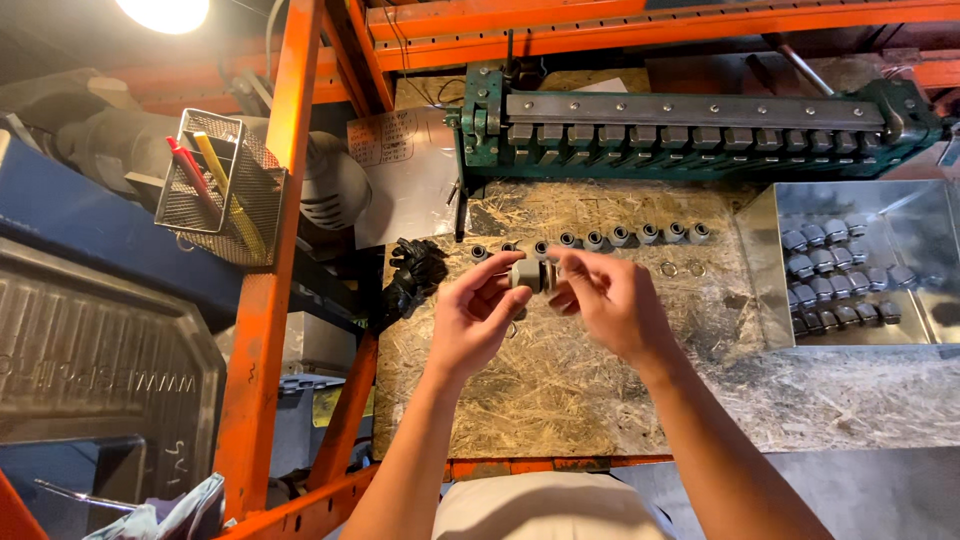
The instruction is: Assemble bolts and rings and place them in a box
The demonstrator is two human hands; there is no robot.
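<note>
Both my hands are raised over a chipboard bench [560, 390] and meet on one small grey cylindrical fitting [527, 274]. My left hand [475, 318] pinches its left end between thumb and fingers. My right hand [610, 300] grips its right end, where a dark ring part sits against the fingers. Behind the hands, a row of several similar grey fittings [620, 237] stands on the bench. Two loose metal rings [683, 268] lie to the right of the hands.
A metal tray [765, 270] at the right holds several rows of grey fittings [835, 275]. A green machine with a toothed bar [690, 125] spans the back. A black glove [410, 270] lies at the bench's left edge. An orange rack post [265, 300] carries a mesh pen basket [220, 185].
</note>
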